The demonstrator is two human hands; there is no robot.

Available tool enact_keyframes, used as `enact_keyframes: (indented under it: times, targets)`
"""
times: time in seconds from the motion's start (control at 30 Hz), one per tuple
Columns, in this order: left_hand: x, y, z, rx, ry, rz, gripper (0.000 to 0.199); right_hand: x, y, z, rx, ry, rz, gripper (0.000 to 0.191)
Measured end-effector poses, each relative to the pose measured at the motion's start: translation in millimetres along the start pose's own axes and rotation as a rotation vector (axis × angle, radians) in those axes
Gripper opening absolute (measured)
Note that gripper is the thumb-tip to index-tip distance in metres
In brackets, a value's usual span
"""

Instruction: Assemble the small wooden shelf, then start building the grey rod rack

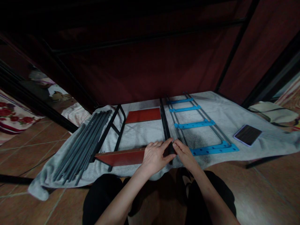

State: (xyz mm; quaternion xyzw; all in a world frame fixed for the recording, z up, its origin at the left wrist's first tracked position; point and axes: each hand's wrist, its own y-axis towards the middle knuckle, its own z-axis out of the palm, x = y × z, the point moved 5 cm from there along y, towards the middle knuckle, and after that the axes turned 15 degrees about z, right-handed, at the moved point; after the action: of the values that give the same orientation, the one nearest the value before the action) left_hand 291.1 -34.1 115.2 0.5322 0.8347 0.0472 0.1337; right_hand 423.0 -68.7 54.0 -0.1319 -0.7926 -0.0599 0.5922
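Note:
My left hand (154,157) is curled over the near end of a reddish-brown board (126,157) standing on its edge. Its thumb and index finger reach across to a black metal side frame (165,123). Against the other side of that frame, my right hand (184,153) has thumb and fingers pinched together; what lies between them is hidden or too small to name. The board's left end meets a second black metal frame (112,125). A second reddish-brown board (143,115) spans between the frames at the back.
Grey tubes (85,143) lie bundled at the left on a grey cloth (140,137). Thin grey rods with blue perforated strips (194,124) lie at the right, beside a phone (247,135). A dark red panel (150,68) rises behind. My knees are below the near edge.

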Motion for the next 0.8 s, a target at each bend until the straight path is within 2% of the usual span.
enact_keyframes:
  times: [0.13,0.4,0.67,0.8]
  targets:
    - [-0.3,-0.1,-0.8,0.007,0.003,-0.002,0.064,-4.5,2.4,2.4,-0.022,0.029,0.026,0.036]
    - [-0.2,0.7,-2.6,0.025,-0.009,-0.009,0.062,0.1,-3.7,-4.9,0.029,0.05,-0.045,0.022]
    - [-1.1,1.5,-2.1,0.035,0.023,0.008,0.064,2.7,0.3,1.1,-0.006,0.02,-0.003,0.033]
    - [-1.2,1.3,-2.6,0.036,0.026,-0.003,0.063,0.6,-1.0,-1.3,0.007,0.021,-0.015,0.028]
